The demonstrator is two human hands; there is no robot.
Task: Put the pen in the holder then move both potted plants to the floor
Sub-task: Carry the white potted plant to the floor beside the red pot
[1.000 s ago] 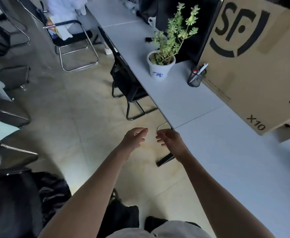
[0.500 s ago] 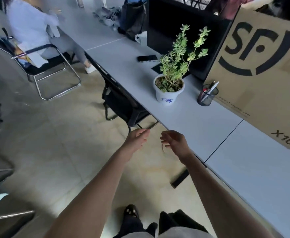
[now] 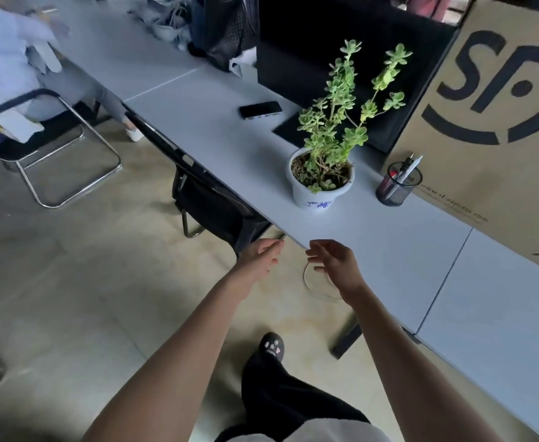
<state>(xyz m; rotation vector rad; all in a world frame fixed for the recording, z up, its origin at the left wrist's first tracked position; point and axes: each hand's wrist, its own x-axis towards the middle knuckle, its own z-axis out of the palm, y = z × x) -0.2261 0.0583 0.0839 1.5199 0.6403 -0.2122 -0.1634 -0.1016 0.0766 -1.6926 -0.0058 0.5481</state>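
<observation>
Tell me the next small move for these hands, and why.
Probably reach both hands forward and cup the white pot of the potted plant. The left hand and right hand are open and empty at the desk edge, short of the pot. Pens already stand in the mesh pen holder, and this plant still sits on the desk, not the floor.

A leafy green plant in a white pot (image 3: 321,186) stands upright on the table; just beside it, a dark mesh holder (image 3: 395,186) holds pens (image 3: 409,167).
</observation>
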